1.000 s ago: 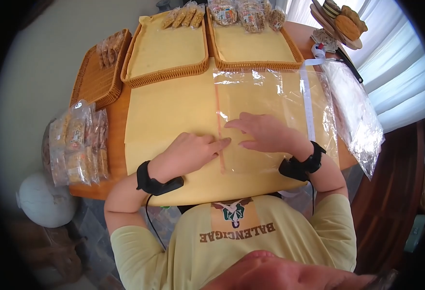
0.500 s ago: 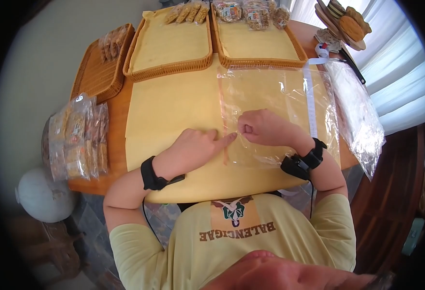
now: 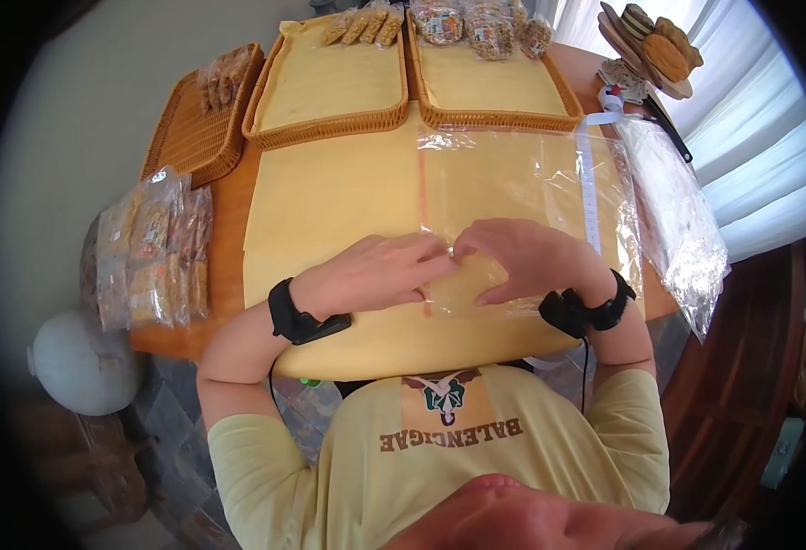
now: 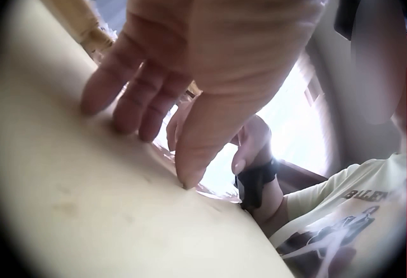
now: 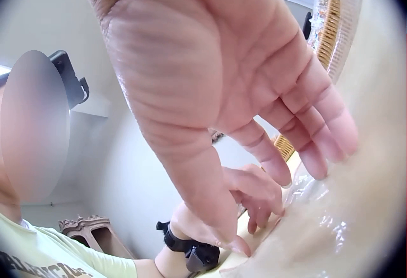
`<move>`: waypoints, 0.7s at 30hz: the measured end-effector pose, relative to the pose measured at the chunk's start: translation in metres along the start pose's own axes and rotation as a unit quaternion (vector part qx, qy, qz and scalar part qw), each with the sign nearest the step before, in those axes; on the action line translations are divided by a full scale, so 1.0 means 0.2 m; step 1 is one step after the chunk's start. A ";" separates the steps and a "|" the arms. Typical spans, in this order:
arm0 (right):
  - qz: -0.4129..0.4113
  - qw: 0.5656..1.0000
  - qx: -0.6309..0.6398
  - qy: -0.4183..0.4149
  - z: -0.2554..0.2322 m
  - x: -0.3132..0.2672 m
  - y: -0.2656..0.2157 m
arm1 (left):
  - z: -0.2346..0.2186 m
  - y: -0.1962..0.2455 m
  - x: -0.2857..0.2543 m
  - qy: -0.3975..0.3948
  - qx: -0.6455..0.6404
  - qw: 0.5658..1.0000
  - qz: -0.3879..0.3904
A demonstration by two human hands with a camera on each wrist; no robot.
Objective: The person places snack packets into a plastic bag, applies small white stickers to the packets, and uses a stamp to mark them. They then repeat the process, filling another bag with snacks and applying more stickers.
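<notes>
A large clear plastic bag (image 3: 504, 174) lies flat on the yellow cloth (image 3: 330, 188), with a thin red strip (image 3: 423, 188) along its left edge. My left hand (image 3: 366, 273) sits at that strip, fingers extended toward the right hand. In the left wrist view, the left fingertips (image 4: 129, 125) come down on the cloth, nothing gripped. My right hand (image 3: 541, 261) is over the lower half of the bag with its fingers bent loosely and thumb apart. Its fingertips (image 5: 343, 138) rest at the plastic in the right wrist view. In the head view the two hands nearly meet by the strip.
A white measuring tape (image 3: 590, 183) runs down the bag's right part. More clear plastic (image 3: 683, 211) hangs over the table's right edge. Wicker trays (image 3: 330, 133) with packaged snacks line the back; snack packs (image 3: 151, 257) stand on the left. A black-handled tool (image 3: 673, 136) lies at back right.
My right hand curled its fingers half a second ago and has since loosened them. The left hand went from a pointing index finger to several fingers extended by the strip.
</notes>
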State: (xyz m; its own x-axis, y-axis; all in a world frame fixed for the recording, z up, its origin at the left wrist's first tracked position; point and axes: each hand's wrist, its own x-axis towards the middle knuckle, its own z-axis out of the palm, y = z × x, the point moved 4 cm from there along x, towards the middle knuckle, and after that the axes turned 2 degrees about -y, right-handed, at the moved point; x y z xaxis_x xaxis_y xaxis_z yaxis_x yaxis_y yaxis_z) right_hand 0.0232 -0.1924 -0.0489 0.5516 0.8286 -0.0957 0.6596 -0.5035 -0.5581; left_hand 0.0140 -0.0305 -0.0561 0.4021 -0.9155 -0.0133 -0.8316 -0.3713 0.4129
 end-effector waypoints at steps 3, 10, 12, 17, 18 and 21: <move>-0.012 1.000 0.011 -0.010 0.01 -0.02 0.02 | 0.00 0.00 0.01 0.000 0.021 0.999 0.038; -0.026 0.986 -0.163 0.007 0.12 -0.12 -0.14 | 0.05 0.07 0.01 0.017 0.121 0.990 0.070; -0.022 0.974 -0.223 0.040 0.20 -0.14 -0.13 | 0.06 0.08 0.00 0.055 0.148 0.985 0.072; 0.048 0.957 -0.257 0.124 0.22 -0.14 -0.07 | 0.05 0.04 0.01 0.015 0.145 0.989 0.016; 0.049 0.957 -0.258 0.122 0.21 -0.14 -0.08 | 0.05 0.03 0.00 0.016 0.144 0.989 0.017; 0.076 0.969 -0.197 0.131 0.06 -0.16 -0.12 | -0.02 0.03 0.00 0.122 0.119 0.984 0.048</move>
State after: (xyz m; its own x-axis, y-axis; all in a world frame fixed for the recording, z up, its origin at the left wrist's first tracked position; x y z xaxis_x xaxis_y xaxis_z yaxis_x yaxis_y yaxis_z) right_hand -0.0172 -0.2034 -0.0421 0.7336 0.6737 0.0890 0.6764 -0.7113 -0.1913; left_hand 0.0103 -0.0323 -0.0502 0.3740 -0.8942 0.2462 -0.9245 -0.3383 0.1755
